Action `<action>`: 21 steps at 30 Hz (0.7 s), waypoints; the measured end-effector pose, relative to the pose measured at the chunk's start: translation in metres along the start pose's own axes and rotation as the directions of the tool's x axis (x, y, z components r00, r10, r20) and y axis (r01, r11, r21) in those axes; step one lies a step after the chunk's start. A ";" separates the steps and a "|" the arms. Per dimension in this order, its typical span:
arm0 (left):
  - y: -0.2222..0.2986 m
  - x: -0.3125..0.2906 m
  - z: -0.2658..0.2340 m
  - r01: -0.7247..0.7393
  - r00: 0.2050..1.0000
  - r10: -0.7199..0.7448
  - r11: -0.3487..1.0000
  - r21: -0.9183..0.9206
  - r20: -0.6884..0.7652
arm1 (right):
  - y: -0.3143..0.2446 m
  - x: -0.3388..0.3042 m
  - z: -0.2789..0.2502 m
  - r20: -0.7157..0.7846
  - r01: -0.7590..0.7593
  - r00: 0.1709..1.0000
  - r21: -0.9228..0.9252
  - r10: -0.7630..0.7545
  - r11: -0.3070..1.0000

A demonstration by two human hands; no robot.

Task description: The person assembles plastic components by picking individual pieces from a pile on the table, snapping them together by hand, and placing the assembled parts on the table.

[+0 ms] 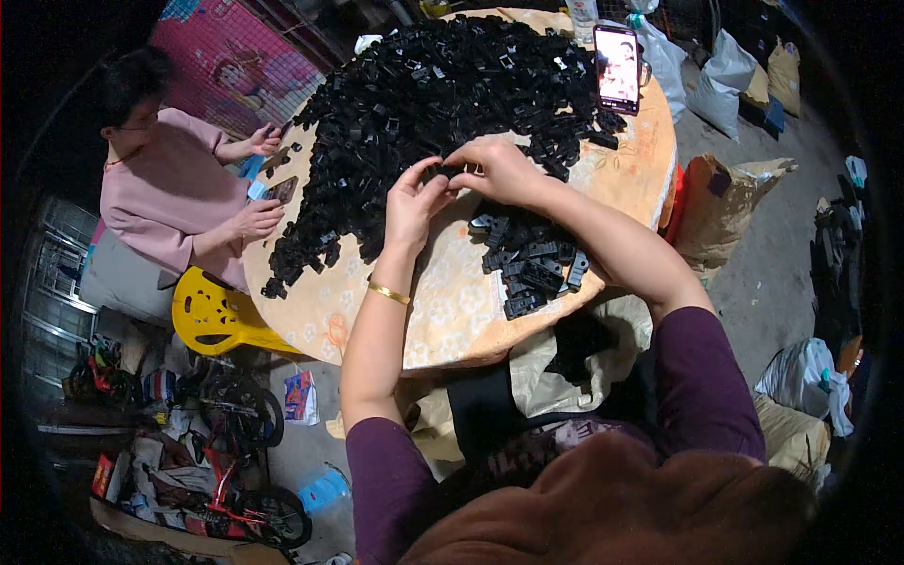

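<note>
Over the table, my left hand [411,201] and my right hand [494,169] meet, fingers and thumbs pinched around a small black plastic part [446,171]. Its exact shape is mostly covered by my fingers. Just beyond them spreads a large heap of black plastic parts [424,85], reaching across the far and left side of the round table. A smaller pile of black blocky parts [539,268] lies near the table edge, under my right forearm. The patterned tablecloth [438,311] shows between my forearms.
Across to the left, another person [174,188] handles small parts at the table. A lit phone [617,71] stands at the far right edge. An open woven sack [556,377] sits below the near edge. A yellow stool [212,311], bagged sacks [725,85] and small bikes [245,471] surround the table.
</note>
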State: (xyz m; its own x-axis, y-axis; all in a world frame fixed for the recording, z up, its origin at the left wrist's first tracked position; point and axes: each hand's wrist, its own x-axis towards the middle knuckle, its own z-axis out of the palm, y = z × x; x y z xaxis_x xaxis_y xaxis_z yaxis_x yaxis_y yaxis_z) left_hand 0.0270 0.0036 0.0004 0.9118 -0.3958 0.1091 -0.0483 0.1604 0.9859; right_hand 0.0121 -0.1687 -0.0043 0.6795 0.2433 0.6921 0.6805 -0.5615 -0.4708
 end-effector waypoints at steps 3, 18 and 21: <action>-0.002 0.002 0.011 0.009 1.000 -0.009 1.000 -0.002 -0.023 | 0.005 0.000 0.002 -0.067 0.102 0.992 -0.093 -0.108 0.990; 0.019 -0.030 0.029 -0.391 0.920 0.262 0.550 0.738 0.291 | 0.068 0.003 -0.056 -0.040 -0.432 0.898 -0.258 0.438 0.864; 0.016 -0.036 0.039 -0.573 0.820 0.244 0.316 0.757 0.518 | 0.066 0.002 -0.044 0.196 -0.350 0.839 -0.518 0.507 0.780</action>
State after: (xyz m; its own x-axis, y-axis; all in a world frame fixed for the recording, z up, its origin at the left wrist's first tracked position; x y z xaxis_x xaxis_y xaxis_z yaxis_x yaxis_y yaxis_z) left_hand -0.0223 -0.0150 0.0169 0.5242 -0.7538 0.3963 -0.8459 -0.4069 0.3448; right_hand 0.0467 -0.2403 -0.0098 0.9692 0.0748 0.2347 0.1510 -0.9332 -0.3261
